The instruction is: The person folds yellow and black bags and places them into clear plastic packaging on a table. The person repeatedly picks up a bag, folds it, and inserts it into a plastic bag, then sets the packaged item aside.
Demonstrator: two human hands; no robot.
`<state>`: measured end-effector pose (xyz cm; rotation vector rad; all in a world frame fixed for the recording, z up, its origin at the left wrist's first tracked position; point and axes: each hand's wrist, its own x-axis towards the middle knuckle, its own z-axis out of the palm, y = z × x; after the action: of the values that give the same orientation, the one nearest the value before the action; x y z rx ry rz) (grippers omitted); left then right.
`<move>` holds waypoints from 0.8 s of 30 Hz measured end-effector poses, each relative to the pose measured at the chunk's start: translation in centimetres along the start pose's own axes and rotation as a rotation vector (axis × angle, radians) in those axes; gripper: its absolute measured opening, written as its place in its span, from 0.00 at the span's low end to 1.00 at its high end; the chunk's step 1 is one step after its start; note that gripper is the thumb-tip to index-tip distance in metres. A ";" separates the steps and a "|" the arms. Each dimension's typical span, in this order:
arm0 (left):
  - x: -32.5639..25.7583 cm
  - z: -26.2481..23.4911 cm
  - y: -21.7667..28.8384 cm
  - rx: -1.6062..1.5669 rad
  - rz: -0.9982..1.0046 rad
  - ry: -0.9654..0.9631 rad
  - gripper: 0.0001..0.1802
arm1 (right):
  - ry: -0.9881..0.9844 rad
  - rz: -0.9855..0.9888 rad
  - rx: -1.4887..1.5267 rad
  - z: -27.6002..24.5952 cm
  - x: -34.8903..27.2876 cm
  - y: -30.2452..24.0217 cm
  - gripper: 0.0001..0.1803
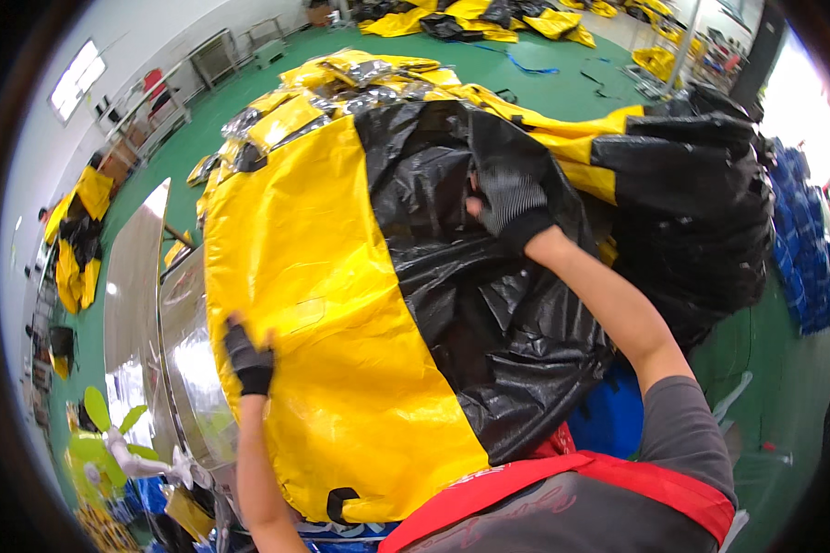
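Spread in front of me is a large sheet-like bag (341,304) of shiny coated fabric, yellow on the left and black on the right. My left hand (249,358), in a dark fingerless glove, rests near the yellow part's left edge with thumb and fingers apart. On the black part (489,341) lies my right hand (515,205), in a striped grey glove. Motion blurs it, but its visible fingertips are apart and no object shows in it. The black fabric is wrinkled around it. A small black loop (342,505) sits at the near edge.
Beyond it rises a pile of yellow and black pieces (341,83). More black-and-yellow fabric (692,203) is heaped at right, beside blue bundles (802,240). A shiny metal panel (136,313) and a green-bladed fan (106,442) stand left. Similar fabric lies across the green floor (563,88).
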<state>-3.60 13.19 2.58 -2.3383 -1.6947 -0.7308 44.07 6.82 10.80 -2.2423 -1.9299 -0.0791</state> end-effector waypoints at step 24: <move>-0.3 8.0 15.8 -0.273 0.678 -0.644 0.40 | 0.038 -0.063 0.187 1.1 -20.7 5.9 0.21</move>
<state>13.30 10.68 -2.12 -3.2943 -0.8193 -0.0741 46.60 -13.96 5.80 -2.0470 -1.9025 0.0477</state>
